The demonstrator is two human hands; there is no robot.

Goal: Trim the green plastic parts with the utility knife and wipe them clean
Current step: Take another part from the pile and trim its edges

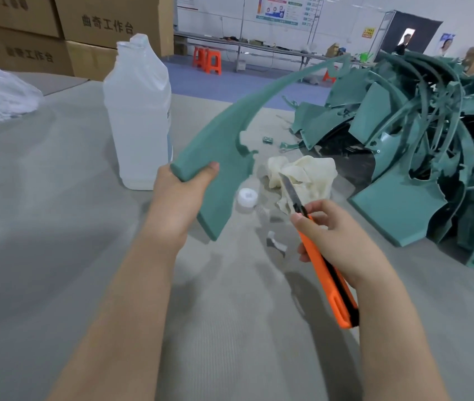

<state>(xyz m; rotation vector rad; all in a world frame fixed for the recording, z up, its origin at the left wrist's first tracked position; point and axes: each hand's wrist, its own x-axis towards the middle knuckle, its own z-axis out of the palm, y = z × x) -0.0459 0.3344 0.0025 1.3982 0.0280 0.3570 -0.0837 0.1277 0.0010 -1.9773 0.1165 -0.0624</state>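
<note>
Holding one long curved green part (221,140) by its near end, the left hand (183,186) has its thumb on top and its fingers wrapped underneath. The part is lifted off the worktop (56,227) and arcs up and away, I'd guess so the ragged inner edge faces the knife side.

The right hand (337,238) is closed round the orange utility knife (325,264), thumb up near the black slider and blade pushed out. The tip points up over the crumpled cream cloth (308,172) and is clearly apart from the part, so no cut is happening yet. The cloth sits just past the blade, handy for the wipe step. A few pale scraps (276,241) lie between the hands.

Containers: the big translucent bottle (137,117) stands upright just behind the left hand with its neck open. Its white cap (247,195) lies on the worktop beside the cloth. It looks like there's clear liquid inside, but I can't tell the level.

The pile of green parts (420,134) is heaped on the right. Cardboard boxes (108,21) are stacked at the back left, closed, so no idea what's in them.
</note>
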